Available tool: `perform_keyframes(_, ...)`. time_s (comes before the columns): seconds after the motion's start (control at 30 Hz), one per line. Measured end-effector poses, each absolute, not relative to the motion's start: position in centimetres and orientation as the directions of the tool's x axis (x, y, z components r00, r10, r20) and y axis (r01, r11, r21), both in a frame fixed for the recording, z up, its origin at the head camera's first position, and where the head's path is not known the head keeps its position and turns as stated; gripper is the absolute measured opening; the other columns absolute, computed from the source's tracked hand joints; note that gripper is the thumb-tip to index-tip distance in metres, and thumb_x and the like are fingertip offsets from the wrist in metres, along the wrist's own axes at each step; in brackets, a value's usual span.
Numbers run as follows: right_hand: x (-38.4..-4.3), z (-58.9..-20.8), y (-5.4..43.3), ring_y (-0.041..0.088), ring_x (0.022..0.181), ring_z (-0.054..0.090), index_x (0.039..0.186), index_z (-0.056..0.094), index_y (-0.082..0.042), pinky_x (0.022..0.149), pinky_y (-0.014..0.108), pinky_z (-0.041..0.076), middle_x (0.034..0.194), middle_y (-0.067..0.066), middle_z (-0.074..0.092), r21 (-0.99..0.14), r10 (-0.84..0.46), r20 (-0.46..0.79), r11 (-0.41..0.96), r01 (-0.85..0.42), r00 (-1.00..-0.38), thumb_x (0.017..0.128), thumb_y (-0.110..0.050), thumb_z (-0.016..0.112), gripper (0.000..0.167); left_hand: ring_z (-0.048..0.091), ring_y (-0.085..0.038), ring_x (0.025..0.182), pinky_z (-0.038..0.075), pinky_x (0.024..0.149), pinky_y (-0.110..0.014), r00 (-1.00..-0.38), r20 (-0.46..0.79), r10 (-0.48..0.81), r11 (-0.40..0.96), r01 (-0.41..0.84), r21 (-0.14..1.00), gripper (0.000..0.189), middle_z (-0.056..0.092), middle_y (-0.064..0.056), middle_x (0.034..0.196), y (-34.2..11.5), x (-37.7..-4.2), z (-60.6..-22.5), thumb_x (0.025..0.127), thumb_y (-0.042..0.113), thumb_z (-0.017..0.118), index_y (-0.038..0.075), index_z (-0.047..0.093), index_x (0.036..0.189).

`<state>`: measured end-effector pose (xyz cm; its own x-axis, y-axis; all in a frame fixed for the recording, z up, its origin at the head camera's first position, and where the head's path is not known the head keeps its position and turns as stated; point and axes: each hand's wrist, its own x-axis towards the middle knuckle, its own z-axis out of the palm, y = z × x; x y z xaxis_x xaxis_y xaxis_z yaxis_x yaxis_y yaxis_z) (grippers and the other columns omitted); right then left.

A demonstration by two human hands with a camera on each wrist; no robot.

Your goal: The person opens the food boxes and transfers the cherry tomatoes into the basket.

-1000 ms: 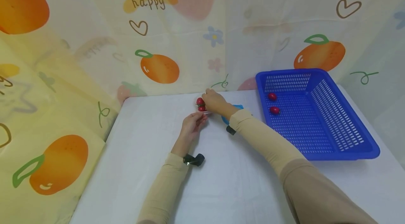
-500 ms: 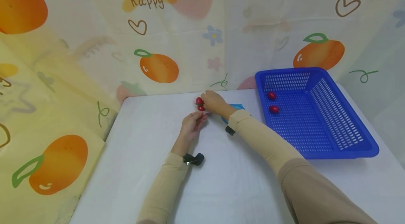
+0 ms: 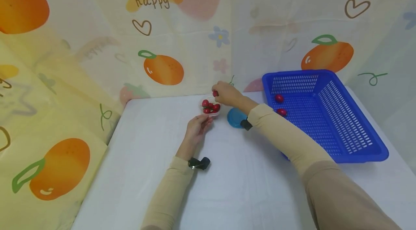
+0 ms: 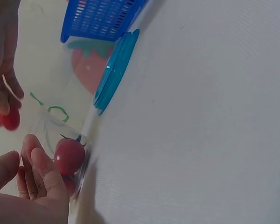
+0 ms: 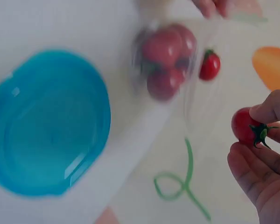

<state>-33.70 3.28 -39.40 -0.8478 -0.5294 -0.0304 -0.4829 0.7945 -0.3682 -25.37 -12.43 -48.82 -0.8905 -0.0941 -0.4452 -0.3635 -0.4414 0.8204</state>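
My right hand [image 3: 227, 93] is raised above the back edge of the table. It pinches a cherry tomato [image 5: 245, 127] with a green calyx between thumb and fingers. Below and to the left stands a clear plastic container [image 4: 45, 128] with several red cherry tomatoes [image 3: 216, 107] inside. My left hand [image 3: 196, 127] holds this container at its near rim, its fingers [image 4: 49, 170] against the wall. A round blue lid [image 3: 234, 117] lies on the table right of the container, partly covered by the right wrist in the head view.
A large blue plastic basket [image 3: 364, 155] stands at the right with two cherry tomatoes [image 3: 279, 98] in it. A white cloth covers the table [image 3: 227, 186]. Behind it hangs a fruit-print curtain [image 3: 195, 42], close to the right hand.
My right hand has risen out of the container and moved right, now with a cherry tomato. More tomatoes and the blue lid show. The left hand has stayed at the rim.
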Motion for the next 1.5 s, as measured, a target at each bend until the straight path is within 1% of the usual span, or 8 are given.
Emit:
perform_keyframes(0.17, -34.1, -37.4, 6.4, 0.031, 0.106, 0.058, 0.127, 0.059, -0.001, 0.097, 0.041, 0.053, 0.117, 0.018, 0.06, -0.445, -0.493, 0.016, 0.776, -0.447, -0.87, 0.09, -0.012, 0.064, 0.039, 0.069, -0.01, 0.082, 0.057, 0.082, -0.02, -0.885, -0.454, -0.099, -0.437, -0.372, 0.819, 0.015, 0.07, -0.002, 0.089, -12.6, -25.2, -48.8, 0.095, 0.011, 0.061, 0.005, 0.06, 0.108)
perform_keyframes(0.33, -34.7, -35.1, 10.2, 0.035, 0.108, 0.058, 0.124, 0.06, 0.002, 0.097, 0.045, 0.051, 0.117, 0.023, 0.061, -0.544, -0.423, 0.08, 0.74, -0.395, -0.903, 0.089, -0.007, 0.064, 0.037, 0.069, -0.01, 0.082, 0.057, 0.085, -0.022, -0.891, -0.444, -0.097, -0.439, -0.362, 0.823, 0.015, 0.071, -0.002, 0.089, -12.5, -25.2, -48.8, 0.095, 0.01, 0.061, 0.005, 0.06, 0.108)
perform_keyframes(0.57, -35.3, -34.6, 16.1, 0.038, 0.105, 0.058, 0.122, 0.06, 0.005, 0.096, 0.051, 0.049, 0.116, 0.027, 0.062, -0.559, -0.336, 0.124, 0.754, -0.346, -0.934, 0.087, -0.007, 0.06, 0.037, 0.069, -0.01, 0.083, 0.057, 0.082, -0.02, -0.894, -0.438, -0.091, -0.431, -0.361, 0.827, 0.017, 0.07, -0.004, 0.092, -12.5, -25.3, -48.9, 0.095, 0.011, 0.061, 0.004, 0.059, 0.11)
perform_keyframes(0.7, -35.1, -35.1, 19.0, 0.04, 0.107, 0.057, 0.123, 0.057, 0.007, 0.098, 0.054, 0.048, 0.118, 0.029, 0.06, -0.574, -0.295, 0.086, 0.766, -0.29, -0.951, 0.088, -0.006, 0.057, 0.037, 0.068, -0.011, 0.084, 0.057, 0.079, -0.018, -0.895, -0.439, -0.084, -0.433, -0.364, 0.825, 0.018, 0.069, -0.006, 0.096, -12.6, -25.2, -48.9, 0.095, 0.011, 0.061, 0.003, 0.059, 0.111)
perform_keyframes(0.93, -34.6, -37.0, 22.8, 0.045, 0.11, 0.053, 0.119, 0.057, 0.011, 0.101, 0.057, 0.044, 0.118, 0.033, 0.058, -0.587, -0.278, 0.013, 0.776, -0.233, -0.96, 0.089, -0.003, 0.057, 0.034, 0.068, -0.012, 0.089, 0.057, 0.082, -0.019, -0.887, -0.453, -0.09, -0.423, -0.378, 0.823, 0.023, 0.069, -0.006, 0.101, -12.8, -25.2, -48.9, 0.095, 0.014, 0.062, 0.004, 0.06, 0.115)
perform_keyframes(1.2, -34.0, -39.3, 26.2, 0.047, 0.108, 0.056, 0.116, 0.058, 0.013, 0.097, 0.06, 0.045, 0.115, 0.034, 0.06, -0.555, -0.301, -0.169, 0.816, -0.162, -0.939, 0.09, -0.007, 0.06, 0.032, 0.068, -0.012, 0.091, 0.056, 0.089, -0.021, -0.886, -0.457, -0.081, -0.424, -0.384, 0.82, 0.023, 0.069, -0.005, 0.099, -12.8, -25.1, -49.0, 0.095, 0.015, 0.062, 0.005, 0.058, 0.115)
perform_keyframes(1.33, -33.8, -40.8, 27.5, 0.042, 0.099, 0.061, 0.11, 0.061, 0.014, 0.092, 0.056, 0.051, 0.106, 0.031, 0.065, -0.559, -0.355, -0.249, 0.813, -0.166, -0.901, 0.089, -0.005, 0.061, 0.028, 0.069, -0.012, 0.09, 0.057, 0.087, -0.021, -0.887, -0.455, -0.085, -0.421, -0.381, 0.823, 0.023, 0.07, -0.005, 0.1, -12.7, -25.1, -49.0, 0.095, 0.015, 0.062, 0.004, 0.058, 0.115)
perform_keyframes(1.5, -33.7, -42.1, 28.0, 0.03, 0.086, 0.063, 0.103, 0.064, 0.012, 0.079, 0.044, 0.056, 0.095, 0.023, 0.069, -0.572, -0.365, -0.289, 0.807, -0.146, -0.885, 0.085, -0.006, 0.066, 0.025, 0.068, -0.012, 0.09, 0.057, 0.083, -0.02, -0.892, -0.445, -0.085, -0.417, -0.374, 0.829, 0.023, 0.07, -0.005, 0.1, -12.7, -25.1, -49.0, 0.095, 0.015, 0.062, 0.004, 0.059, 0.115)
